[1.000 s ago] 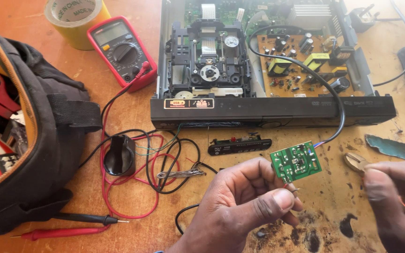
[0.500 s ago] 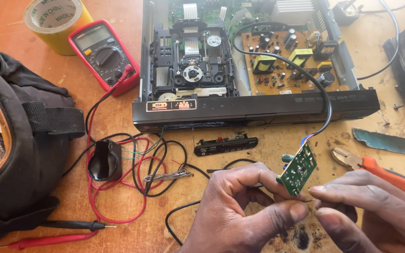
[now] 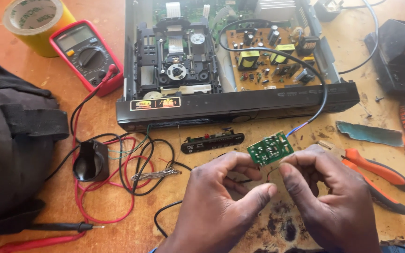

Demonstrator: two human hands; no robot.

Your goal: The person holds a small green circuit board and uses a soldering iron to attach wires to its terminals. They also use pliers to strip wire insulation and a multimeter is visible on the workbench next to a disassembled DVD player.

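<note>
Far left on the counter (image 3: 118, 225): black bag (image 3: 10, 154), tape roll (image 3: 36, 23), red multimeter (image 3: 87, 56) with leads trailing, all untouched. At centre, opened disc player (image 3: 221, 61) with lid already off and boards bare; just below it, small green circuit board (image 3: 270, 148), wired by a black cable (image 3: 322, 93), pinched in the grip of left hand (image 3: 221, 206) and right hand (image 3: 333, 201) above the counter, apparently not yet refitted. Further right, orange pliers (image 3: 376, 173) idle; fingertip contact behind the board hard to make out, forearms cut off below.

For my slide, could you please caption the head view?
Both hands, left hand and right hand, hold a small green circuit board before an opened black disc player on a wooden workbench.
</note>
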